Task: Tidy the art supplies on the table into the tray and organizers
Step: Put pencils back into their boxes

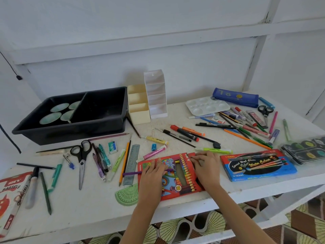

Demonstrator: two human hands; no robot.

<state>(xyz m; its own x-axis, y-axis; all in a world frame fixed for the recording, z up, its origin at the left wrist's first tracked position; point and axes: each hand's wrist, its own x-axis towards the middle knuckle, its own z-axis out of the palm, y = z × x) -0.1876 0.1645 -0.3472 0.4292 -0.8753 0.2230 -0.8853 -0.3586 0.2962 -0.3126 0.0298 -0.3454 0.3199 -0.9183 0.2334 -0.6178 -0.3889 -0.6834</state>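
Crayon box (pixel 177 184) at front edge of table (pixel 88 199). Ruler (pixel 131 162) and protractor (pixel 127 195) just left of it, watercolour box (pixel 258 164) right. Purple pen (pixel 131 173) runs under left hand (pixel 153 171). Tray (pixel 70 132) and organizers (pixel 140 111) well back. Left hand flat on box, fingers straight. Right hand (pixel 205 169) has fingers bent at box's far right corner; whether it grips, cannot tell.

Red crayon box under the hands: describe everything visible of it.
The red crayon box looks cardboard, with colourful artwork, an 18 in a yellow circle and a window showing crayons. It lies flat near the front edge of the table, left of a blue watercolour box. The left hand rests on its left side over a purple pen; the right hand has fingertips at its far right corner, grip unclear.
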